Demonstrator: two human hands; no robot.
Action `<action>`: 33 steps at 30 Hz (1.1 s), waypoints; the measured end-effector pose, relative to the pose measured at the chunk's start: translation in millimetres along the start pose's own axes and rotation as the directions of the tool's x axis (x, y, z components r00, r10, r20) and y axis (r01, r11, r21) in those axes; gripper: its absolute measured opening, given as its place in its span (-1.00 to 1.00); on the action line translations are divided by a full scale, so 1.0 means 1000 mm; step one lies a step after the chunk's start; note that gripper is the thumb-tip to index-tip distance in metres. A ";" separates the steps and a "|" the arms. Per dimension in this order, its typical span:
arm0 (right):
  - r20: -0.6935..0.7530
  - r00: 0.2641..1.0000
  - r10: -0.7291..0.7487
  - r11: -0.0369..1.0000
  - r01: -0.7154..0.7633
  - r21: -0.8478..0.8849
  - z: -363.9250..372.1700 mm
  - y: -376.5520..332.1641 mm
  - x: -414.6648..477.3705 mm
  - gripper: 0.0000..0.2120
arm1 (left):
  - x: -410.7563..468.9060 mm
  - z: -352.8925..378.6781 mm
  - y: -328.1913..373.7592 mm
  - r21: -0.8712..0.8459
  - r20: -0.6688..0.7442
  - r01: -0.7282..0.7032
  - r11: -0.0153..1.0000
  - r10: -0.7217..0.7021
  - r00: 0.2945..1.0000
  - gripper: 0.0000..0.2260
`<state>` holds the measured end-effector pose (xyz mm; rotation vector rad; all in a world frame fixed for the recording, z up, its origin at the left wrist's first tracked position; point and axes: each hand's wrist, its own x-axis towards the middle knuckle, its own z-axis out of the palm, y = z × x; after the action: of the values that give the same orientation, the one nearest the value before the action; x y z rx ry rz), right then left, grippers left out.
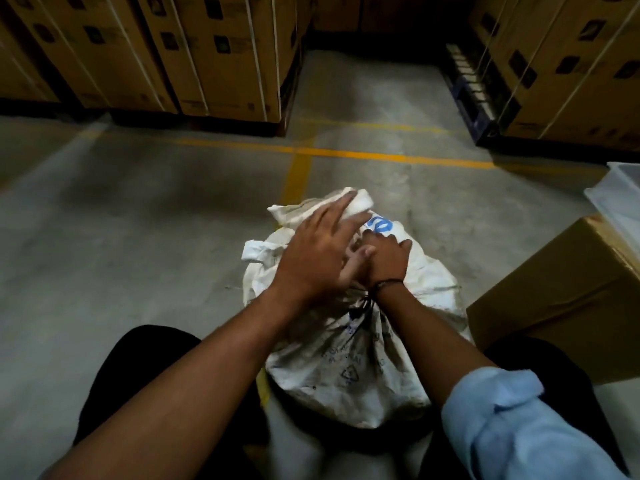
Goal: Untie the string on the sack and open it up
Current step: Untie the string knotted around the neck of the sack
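Observation:
A white woven sack (349, 372) with faint print and blue lettering lies on the concrete floor between my knees. Its neck is gathered, and a dark string (362, 304) is knotted around it just below my wrists. My left hand (318, 251) hovers over the bunched top of the sack, fingers spread and stretched forward, holding nothing that I can see. My right hand (388, 259) rests on the sack's gathered neck with its fingers curled into the cloth. The left hand covers part of the right hand's fingers, so its grip is partly hidden.
A brown cardboard box (568, 292) stands close on the right, with a white plastic bin (620, 195) behind it. Strapped carton stacks on pallets (214, 53) line the back left and the back right (568, 64). Yellow floor lines (346, 154) cross the concrete ahead.

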<state>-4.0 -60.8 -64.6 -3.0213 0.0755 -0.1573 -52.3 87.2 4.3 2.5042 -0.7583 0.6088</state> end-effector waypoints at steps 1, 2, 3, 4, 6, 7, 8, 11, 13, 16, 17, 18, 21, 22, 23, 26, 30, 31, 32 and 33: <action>0.049 0.991 0.126 0.990 -0.128 0.050 -0.002 0.001 0.009 -0.73 | 0.000 -0.002 0.006 -0.002 -0.012 -0.029 1.000 0.029 0.999 -0.61; 0.101 0.971 0.215 0.970 -0.225 0.096 -0.003 0.004 0.016 -0.69 | -0.002 -0.002 0.011 -0.007 0.012 -0.046 0.999 0.046 0.999 -0.67; 0.144 0.955 0.261 0.945 -0.283 0.163 -0.001 0.006 0.022 -0.61 | -0.005 0.000 0.015 -0.016 0.078 -0.048 0.999 0.049 0.996 -0.73; 0.180 0.943 0.279 0.915 -0.318 0.248 0.000 0.006 0.025 -0.48 | -0.009 0.004 0.017 -0.014 0.187 -0.028 1.000 0.030 0.982 -0.78; 0.242 0.929 0.279 0.852 -0.356 0.384 0.001 0.002 0.027 -0.29 | -0.013 0.015 0.014 0.038 0.413 0.043 0.998 -0.054 0.909 -0.77; 0.249 0.933 0.259 0.839 -0.345 0.421 0.002 0.002 0.030 -0.30 | -0.015 0.021 0.010 0.069 0.485 0.063 0.996 -0.089 0.870 -0.75; 0.246 0.942 0.227 0.837 -0.318 0.446 0.002 0.002 0.032 -0.36 | -0.014 0.026 0.004 0.101 0.532 0.076 0.992 -0.118 0.838 -0.71; 0.178 0.981 0.074 0.884 -0.147 0.443 -0.005 0.008 0.038 -0.54 | 0.000 0.034 -0.016 0.173 0.546 0.123 0.977 -0.199 0.814 -0.58; 0.110 0.992 -0.059 0.920 0.011 0.392 -0.016 0.014 0.037 -0.67 | 0.009 0.038 -0.028 0.171 0.529 0.178 0.969 -0.243 0.813 -0.46; 0.098 0.952 -0.290 0.918 0.248 0.309 -0.038 0.020 0.020 -0.84 | 0.023 0.049 -0.042 0.139 0.569 0.178 0.974 -0.226 0.790 -0.38; 0.134 0.924 -0.359 0.902 0.306 0.303 -0.043 0.024 0.010 -0.84 | 0.026 0.053 -0.044 0.125 0.582 0.175 0.977 -0.215 0.784 -0.40; 0.187 0.894 -0.406 0.890 0.342 0.301 -0.046 0.028 -0.001 -0.82 | 0.028 0.057 -0.045 0.118 0.595 0.169 0.979 -0.206 0.777 -0.41; 0.400 0.814 -0.422 0.907 0.368 0.206 -0.044 0.044 -0.023 -0.76 | 0.032 0.071 -0.048 0.142 0.616 0.131 0.981 -0.191 0.764 -0.39; 0.453 0.795 -0.404 0.914 0.369 0.168 -0.041 0.049 -0.027 -0.75 | 0.032 0.075 -0.047 0.148 0.614 0.123 0.981 -0.188 0.767 -0.38; 0.485 0.787 -0.382 0.922 0.360 0.143 -0.039 0.055 -0.028 -0.75 | 0.031 0.079 -0.047 0.143 0.614 0.117 0.983 -0.181 0.769 -0.37; 0.467 0.826 -0.316 0.948 0.292 0.124 -0.033 0.071 -0.028 -0.76 | 0.026 0.092 -0.049 0.136 0.664 0.045 0.990 -0.125 0.737 -0.28; 0.388 0.895 -0.222 0.974 0.188 0.123 -0.020 0.088 -0.028 -0.80 | 0.017 0.109 -0.045 0.212 0.731 -0.037 0.977 -0.133 0.670 -0.12; 0.369 0.906 -0.206 0.975 0.158 0.156 -0.017 0.088 -0.028 -0.80 | 0.017 0.111 -0.043 0.218 0.737 -0.025 0.976 -0.148 0.660 -0.10; 0.348 0.918 -0.191 0.971 0.126 0.201 -0.014 0.088 -0.028 -0.80 | 0.018 0.113 -0.041 0.216 0.740 -0.007 0.976 -0.159 0.653 -0.10; 0.331 0.928 -0.171 0.966 0.091 0.244 -0.010 0.087 -0.027 -0.80 | 0.018 0.114 -0.039 0.209 0.743 0.015 0.978 -0.169 0.648 -0.10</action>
<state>-35.9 -146.6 -67.8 -2.7754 -0.1662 0.3393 16.7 48.6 -88.9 2.9430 -0.8573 -0.5136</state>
